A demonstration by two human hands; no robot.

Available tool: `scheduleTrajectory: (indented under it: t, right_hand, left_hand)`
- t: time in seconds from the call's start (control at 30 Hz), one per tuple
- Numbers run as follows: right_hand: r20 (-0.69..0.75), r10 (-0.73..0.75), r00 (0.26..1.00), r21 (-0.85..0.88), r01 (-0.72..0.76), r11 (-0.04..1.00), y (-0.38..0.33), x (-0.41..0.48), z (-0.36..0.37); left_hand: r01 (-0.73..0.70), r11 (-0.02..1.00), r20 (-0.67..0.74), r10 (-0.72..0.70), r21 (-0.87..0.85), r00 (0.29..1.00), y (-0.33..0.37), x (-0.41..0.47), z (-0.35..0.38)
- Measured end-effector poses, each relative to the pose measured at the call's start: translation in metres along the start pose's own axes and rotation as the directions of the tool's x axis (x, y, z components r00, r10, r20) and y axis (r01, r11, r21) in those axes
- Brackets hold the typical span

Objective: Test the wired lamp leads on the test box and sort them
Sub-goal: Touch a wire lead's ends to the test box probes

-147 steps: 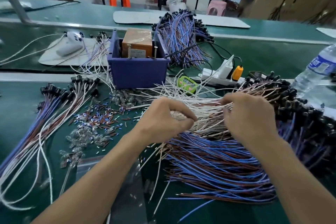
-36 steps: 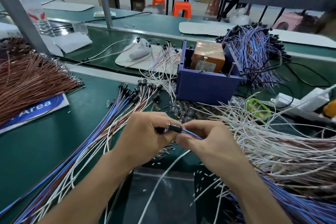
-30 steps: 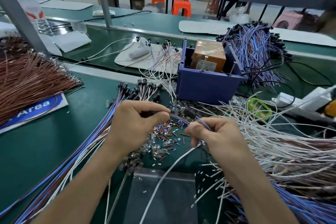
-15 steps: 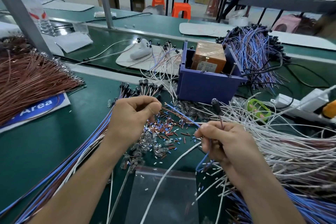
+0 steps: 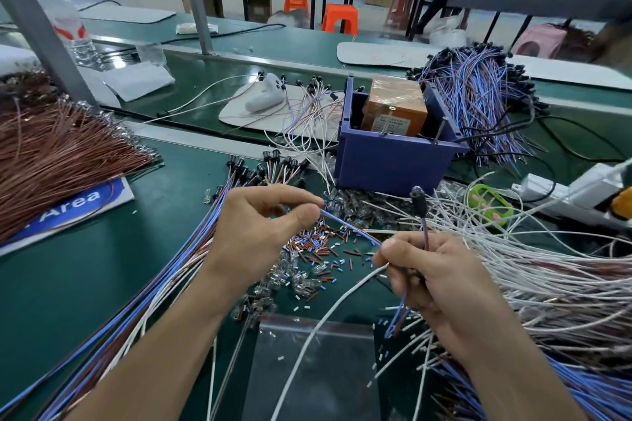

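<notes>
So one lamp lead [image 5: 419,202] sticks up out of the right hand [image 5: 431,270], black socket on top, and its blue wire runs across to the left hand [image 5: 260,225], pinched there. The blue test box [image 5: 393,164] sits just behind, open-topped, with a brown block inside.

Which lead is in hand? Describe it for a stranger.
Start at the blue box mid-bench. Just in front, the right hand grips one lead, while the left hand pinches a blue wire. Unlike the leads lying flat around, this one's black holder stands upright above the fist.
</notes>
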State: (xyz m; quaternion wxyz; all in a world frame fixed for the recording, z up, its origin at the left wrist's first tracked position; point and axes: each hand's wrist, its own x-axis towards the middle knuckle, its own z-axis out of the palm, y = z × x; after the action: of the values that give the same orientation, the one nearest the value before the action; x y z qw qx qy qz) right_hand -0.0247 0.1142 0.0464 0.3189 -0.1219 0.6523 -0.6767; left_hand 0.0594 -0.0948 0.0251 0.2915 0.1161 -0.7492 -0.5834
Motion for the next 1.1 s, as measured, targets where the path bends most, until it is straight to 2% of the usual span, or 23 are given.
scheduleTrajectory:
  t: [0.13, 0.23, 0.33, 0.43, 0.6, 0.7, 0.8, 0.9, 1.1]
  right_hand:
    - [0.031, 0.001, 1.0, -0.024, 0.0, 1.0, 0.0, 0.0, 0.001]
    - [0.015, -0.008, 1.0, 0.018, 0.008, 1.0, 0.0, 0.001, -0.002]
    - [-0.012, -0.018, 1.0, 0.093, 0.019, 0.995, -0.002, 0.001, -0.005]
    - [-0.022, -0.026, 0.999, 0.182, 0.029, 0.983, -0.004, 0.001, -0.005]
    - [-0.053, -0.019, 0.998, 0.281, 0.033, 0.959, -0.006, 0.001, -0.002]
    - [-0.072, -0.025, 0.997, 0.285, 0.045, 0.957, -0.005, 0.003, -0.001]
    - [-0.206, -0.152, 0.967, 0.164, 0.187, 0.969, 0.0, 0.008, -0.002]
    - [-0.383, -0.352, 0.854, -0.08, 0.349, 0.934, 0.002, 0.017, -0.008]
    - [-0.41, -0.519, 0.75, -0.307, 0.423, 0.853, 0.002, 0.027, -0.012]
  left_hand:
    - [0.029, 0.997, -0.003, -0.029, -0.078, 1.0, -0.001, 0.001, 0.0]
    - [0.105, 0.967, -0.08, -0.127, -0.234, 0.989, -0.002, 0.005, -0.001]
    - [0.142, 0.97, -0.135, -0.17, -0.195, 0.976, -0.002, 0.005, -0.003]
    - [0.162, 0.974, -0.052, -0.172, -0.161, 0.984, 0.005, 0.0, 0.005]
    - [0.29, 0.94, 0.21, -0.251, -0.18, 0.945, 0.028, 0.008, 0.045]
    - [0.32, 0.898, 0.213, -0.264, -0.302, 0.941, 0.042, 0.019, 0.067]
    - [0.325, 0.883, 0.17, -0.282, -0.339, 0.944, 0.046, 0.029, 0.083]
    - [0.307, 0.877, 0.112, -0.286, -0.369, 0.952, 0.045, 0.038, 0.095]
    - [0.34, 0.817, 0.065, -0.352, -0.465, 0.934, 0.04, 0.043, 0.114]
